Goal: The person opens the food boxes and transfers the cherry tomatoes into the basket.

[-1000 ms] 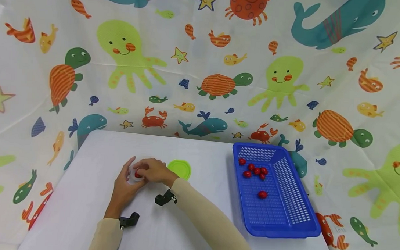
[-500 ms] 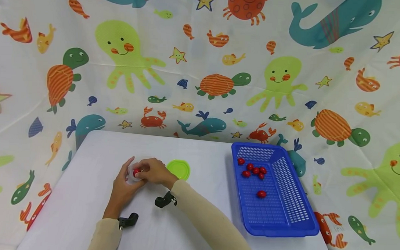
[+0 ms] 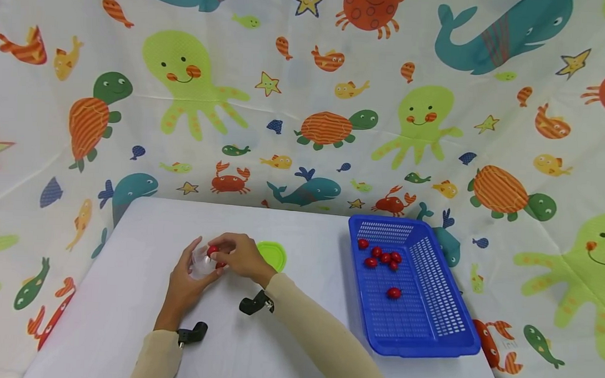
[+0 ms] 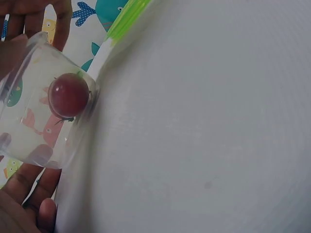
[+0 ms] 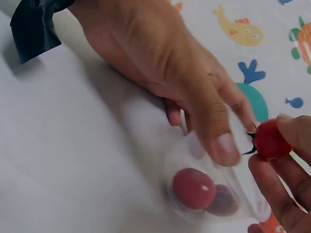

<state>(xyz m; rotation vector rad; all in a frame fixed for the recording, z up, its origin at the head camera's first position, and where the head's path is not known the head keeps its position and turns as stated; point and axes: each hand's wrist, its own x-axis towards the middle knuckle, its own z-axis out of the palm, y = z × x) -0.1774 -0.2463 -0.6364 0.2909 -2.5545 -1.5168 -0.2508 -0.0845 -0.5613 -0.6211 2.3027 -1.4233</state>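
My left hand [image 3: 186, 282] grips a clear plastic tub [image 3: 198, 267], its thumb on the rim in the right wrist view. Between thumb and fingers, my right hand [image 3: 245, 258] pinches a red cherry tomato [image 5: 272, 139] with a green calyx, held at the tub's mouth. Two more tomatoes show through the tub wall in the right wrist view, one tomato [image 5: 194, 188] nearer and another tomato [image 5: 223, 201] dimmer behind it. Seen from the left wrist, one tomato [image 4: 69, 95] shows through the clear side.
A round green lid [image 3: 272, 256] lies on the white table [image 3: 298, 300] just beyond the right hand. To the right stands a blue perforated basket [image 3: 412, 340] with several cherry tomatoes [image 3: 385, 258]. A sea-animal curtain [image 3: 286, 71] hangs behind the table.
My right hand has drawn slightly up and to the right, and the pinched tomato has risen from inside the tub to its mouth. The left hand stays around the tub.
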